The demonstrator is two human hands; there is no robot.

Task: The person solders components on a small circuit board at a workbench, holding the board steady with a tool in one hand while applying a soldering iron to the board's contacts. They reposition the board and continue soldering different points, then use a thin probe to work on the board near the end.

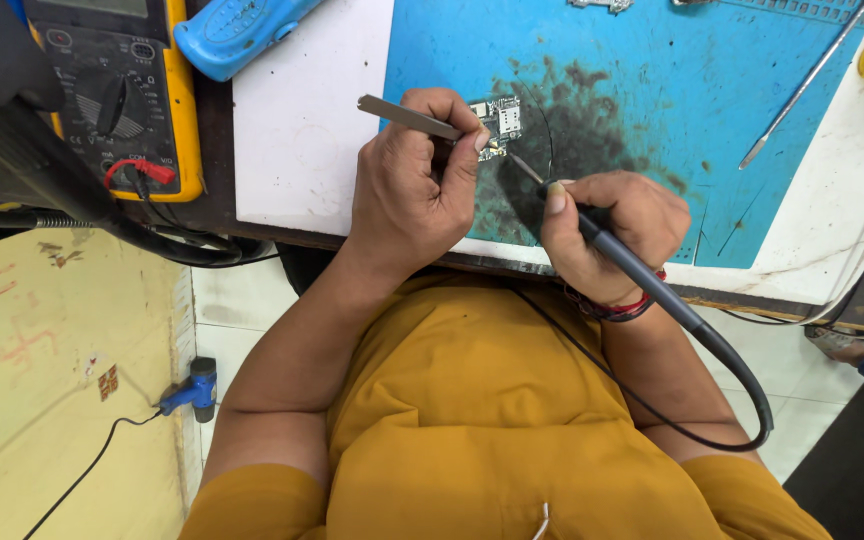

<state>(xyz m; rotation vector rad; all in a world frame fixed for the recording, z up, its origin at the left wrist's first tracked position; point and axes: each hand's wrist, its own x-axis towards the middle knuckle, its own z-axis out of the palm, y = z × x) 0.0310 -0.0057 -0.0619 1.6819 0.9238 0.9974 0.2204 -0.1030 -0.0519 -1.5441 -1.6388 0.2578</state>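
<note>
Head view, soldering on a small circuit board (500, 122) lying on the stained blue mat (652, 60) at the near edge of the bench (302, 130).

Left hand (414, 185): fingers clenched around metal tweezers (407, 117), tips pressed onto the board's near left corner. Right hand (607, 232): fingers wrapped pen-fashion around a dark soldering iron (642, 275), tip (524, 167) angled up and left, just beside the board (contact itself too small to tell). Cable (742, 400) looping down off the bench and across the mustard shirt (512, 430).

For clean work, judged from this pose: board pinned flat with the tweezers, right wrist braced on the bench edge, tip brought in at a shallow slant and touched briefly, never dragged; cable slack kept free of the lap.

Far left: yellow meter (117, 90) with red lead, blue case (237, 30). Far right: thin metal rod (807, 85) lying diagonally on the mat, well apart from both hands.
</note>
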